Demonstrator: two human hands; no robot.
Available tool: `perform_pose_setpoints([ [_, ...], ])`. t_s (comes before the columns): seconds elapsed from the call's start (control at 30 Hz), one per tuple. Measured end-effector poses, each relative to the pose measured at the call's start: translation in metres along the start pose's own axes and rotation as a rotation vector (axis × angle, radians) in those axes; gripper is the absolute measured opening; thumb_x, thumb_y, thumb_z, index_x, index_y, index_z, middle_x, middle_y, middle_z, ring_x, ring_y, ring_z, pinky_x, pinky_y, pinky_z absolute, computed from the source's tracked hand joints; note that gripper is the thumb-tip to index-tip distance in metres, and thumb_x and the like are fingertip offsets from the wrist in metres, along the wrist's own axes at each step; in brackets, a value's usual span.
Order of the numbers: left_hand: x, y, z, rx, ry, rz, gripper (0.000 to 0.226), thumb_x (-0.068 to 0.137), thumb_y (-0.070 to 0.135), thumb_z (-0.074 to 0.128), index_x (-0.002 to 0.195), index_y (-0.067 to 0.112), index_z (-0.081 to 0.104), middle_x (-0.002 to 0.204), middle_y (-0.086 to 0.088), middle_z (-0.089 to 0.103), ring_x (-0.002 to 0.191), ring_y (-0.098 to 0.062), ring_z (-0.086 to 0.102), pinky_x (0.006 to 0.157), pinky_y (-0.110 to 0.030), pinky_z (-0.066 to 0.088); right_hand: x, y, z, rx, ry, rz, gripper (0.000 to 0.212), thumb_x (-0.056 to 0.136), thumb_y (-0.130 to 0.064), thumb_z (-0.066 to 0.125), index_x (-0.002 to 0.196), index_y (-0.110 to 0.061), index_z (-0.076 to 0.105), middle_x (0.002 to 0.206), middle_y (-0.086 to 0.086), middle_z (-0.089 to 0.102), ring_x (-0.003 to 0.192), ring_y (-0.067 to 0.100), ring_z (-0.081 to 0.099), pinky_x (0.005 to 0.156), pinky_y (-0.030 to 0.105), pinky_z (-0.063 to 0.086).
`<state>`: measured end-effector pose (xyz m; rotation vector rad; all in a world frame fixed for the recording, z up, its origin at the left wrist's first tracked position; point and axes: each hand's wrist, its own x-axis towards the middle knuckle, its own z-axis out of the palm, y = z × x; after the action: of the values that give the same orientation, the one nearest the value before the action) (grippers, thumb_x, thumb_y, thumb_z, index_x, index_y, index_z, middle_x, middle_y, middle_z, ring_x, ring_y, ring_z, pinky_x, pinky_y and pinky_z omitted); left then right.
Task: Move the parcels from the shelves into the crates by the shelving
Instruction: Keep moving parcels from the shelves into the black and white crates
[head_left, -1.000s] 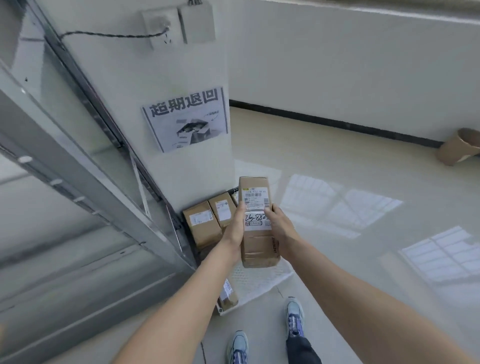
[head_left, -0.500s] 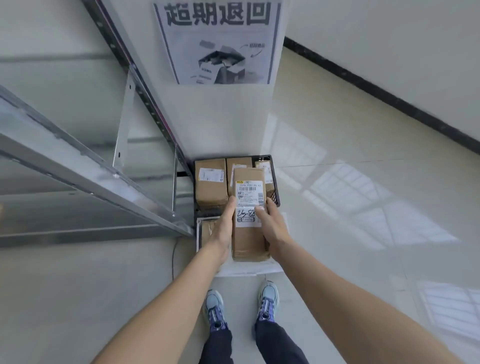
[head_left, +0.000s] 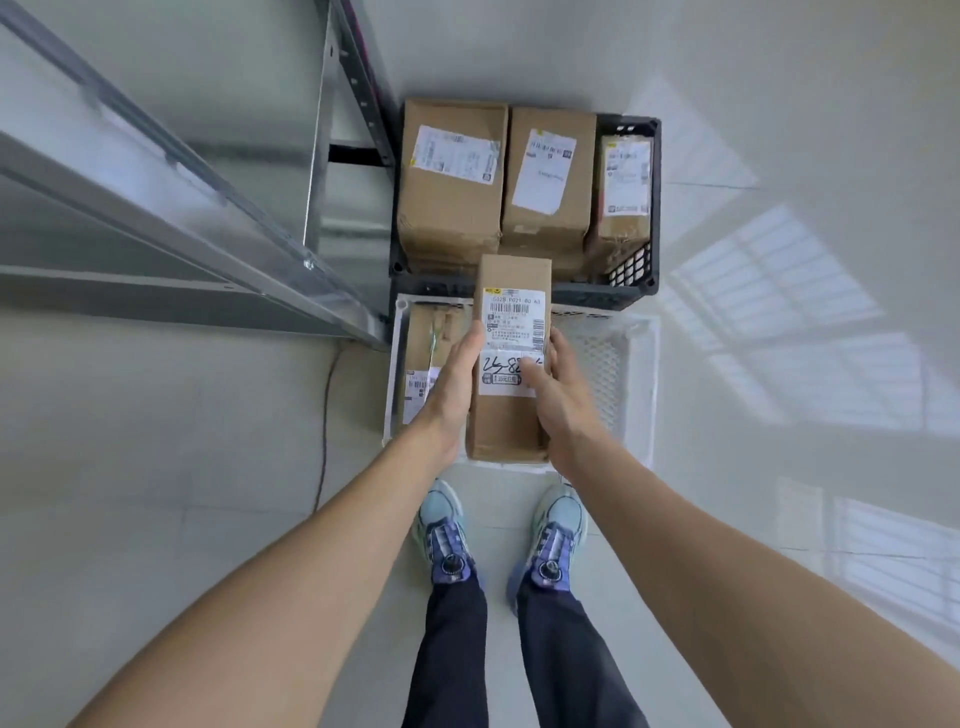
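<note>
head: black crate (head_left: 587, 299), three parcels (head_left: 449, 182); white crate (head_left: 645, 395), one parcel (head_left: 431, 340)

Parcels counted: five. Three in black crate (head_left: 592, 300): left parcel (head_left: 451, 182), middle parcel (head_left: 545, 176), right parcel (head_left: 623, 197). One, lone parcel (head_left: 427, 348), in white crate (head_left: 640, 389). One, held parcel (head_left: 506, 421), between left hand (head_left: 451, 392) and right hand (head_left: 560, 402). Crates: two. Hands: two. Shoes (head_left: 441, 530): two.

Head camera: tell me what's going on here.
A person grips a labelled parcel with the left hand and right hand, holding it over the white crate, which has one parcel lying at its left side. The black crate behind it holds three boxes, beside the metal shelving.
</note>
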<state>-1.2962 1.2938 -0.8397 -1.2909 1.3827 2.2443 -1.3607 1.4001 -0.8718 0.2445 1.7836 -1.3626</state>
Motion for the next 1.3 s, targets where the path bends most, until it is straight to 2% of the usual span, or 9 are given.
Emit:
perform_pose_setpoints([
  [0.13, 0.052, -0.049, -0.025, 0.045, 0.026, -0.050, 0.054, 0.109, 0.052, 0.025, 0.141, 0.024, 0.059, 0.108, 0.007, 0.076, 0.084, 0.002, 0.074, 0.060, -0.011, 0.054, 0.045, 0.061, 0.010, 0.059, -0.012, 0.063, 0.050, 0.102, -0.016, 0.056, 0.144, -0.038, 0.044, 0.128, -0.010, 0.069, 0.109, 0.013, 0.069, 0.096, 0.040, 0.053],
  [0.23, 0.088, -0.076, -0.038, 0.079, 0.023, -0.103, 0.056, 0.108, 0.057, 0.027, 0.143, 0.025, 0.057, 0.125, -0.004, 0.073, 0.093, -0.007, 0.075, 0.070, -0.021, 0.058, 0.077, 0.095, 0.017, 0.064, -0.013, 0.084, 0.052, 0.102, -0.013, 0.055, 0.148, -0.034, 0.042, 0.128, -0.007, 0.069, 0.107, 0.014, 0.070, 0.087, 0.037, 0.054],
  [0.43, 0.140, -0.101, -0.052, 0.132, 0.049, -0.160, 0.059, 0.105, 0.063, 0.029, 0.148, 0.031, 0.053, 0.138, 0.001, 0.066, 0.121, -0.017, 0.064, 0.097, -0.033, 0.050, 0.130, 0.136, 0.023, 0.032, 0.006, 0.072, 0.060, 0.100, -0.012, 0.058, 0.154, -0.029, 0.037, 0.137, -0.005, 0.064, 0.118, 0.016, 0.067, 0.106, 0.044, 0.051],
  [0.57, 0.177, -0.133, -0.060, 0.298, 0.160, -0.205, 0.091, 0.067, 0.099, 0.035, 0.142, 0.050, 0.051, 0.153, 0.005, 0.049, 0.143, -0.023, 0.043, 0.119, -0.053, 0.030, 0.151, 0.153, 0.026, 0.035, -0.004, 0.076, 0.061, 0.101, -0.007, 0.055, 0.155, -0.028, 0.034, 0.137, -0.011, 0.061, 0.114, 0.007, 0.066, 0.094, 0.029, 0.054],
  [0.77, 0.181, -0.131, -0.070, 0.401, 0.204, -0.176, 0.054, 0.089, 0.072, 0.042, 0.114, 0.029, 0.063, 0.138, 0.009, 0.042, 0.131, -0.015, 0.042, 0.119, -0.044, 0.031, 0.167, 0.177, 0.036, 0.033, 0.014, 0.086, 0.063, 0.100, 0.003, 0.052, 0.152, -0.028, 0.039, 0.128, -0.017, 0.064, 0.113, -0.001, 0.064, 0.080, 0.019, 0.056],
  [0.87, 0.187, -0.132, -0.072, 0.462, 0.190, -0.147, 0.065, 0.085, 0.071, 0.038, 0.126, 0.029, 0.066, 0.141, -0.002, 0.042, 0.132, -0.024, 0.048, 0.117, -0.045, 0.036, 0.178, 0.186, 0.038, 0.016, 0.022, 0.101, 0.056, 0.101, 0.003, 0.052, 0.144, -0.033, 0.046, 0.108, -0.029, 0.068, 0.098, -0.009, 0.067, 0.075, 0.016, 0.055],
  [1.0, 0.195, -0.142, -0.080, 0.484, 0.154, -0.097, 0.050, 0.106, 0.051, 0.040, 0.148, 0.027, 0.052, 0.150, -0.003, 0.034, 0.141, -0.021, 0.038, 0.114, -0.033, 0.027, 0.193, 0.194, 0.040, -0.027, 0.017, 0.135, 0.053, 0.103, 0.002, 0.049, 0.142, -0.033, 0.046, 0.092, -0.035, 0.070, 0.088, -0.012, 0.067, 0.074, 0.014, 0.052],
  [1.2, 0.197, -0.150, -0.090, 0.503, 0.173, -0.045, 0.050, 0.106, 0.041, 0.049, 0.151, 0.021, 0.048, 0.147, -0.003, 0.037, 0.141, -0.020, 0.041, 0.118, -0.030, 0.028, 0.209, 0.205, 0.048, -0.081, -0.030, 0.197, 0.069, 0.099, 0.010, 0.040, 0.155, -0.032, 0.037, 0.136, -0.012, 0.064, 0.115, -0.003, 0.063, 0.090, 0.021, 0.050],
  [1.3, 0.199, -0.151, -0.094, 0.510, 0.166, -0.031, 0.048, 0.105, 0.039, 0.052, 0.149, 0.020, 0.051, 0.145, -0.003, 0.038, 0.137, -0.019, 0.045, 0.117, -0.032, 0.032, 0.214, 0.205, 0.052, -0.103, -0.042, 0.239, 0.075, 0.094, 0.009, 0.038, 0.154, -0.037, 0.035, 0.131, -0.012, 0.067, 0.108, 0.003, 0.067, 0.088, 0.025, 0.050],
])
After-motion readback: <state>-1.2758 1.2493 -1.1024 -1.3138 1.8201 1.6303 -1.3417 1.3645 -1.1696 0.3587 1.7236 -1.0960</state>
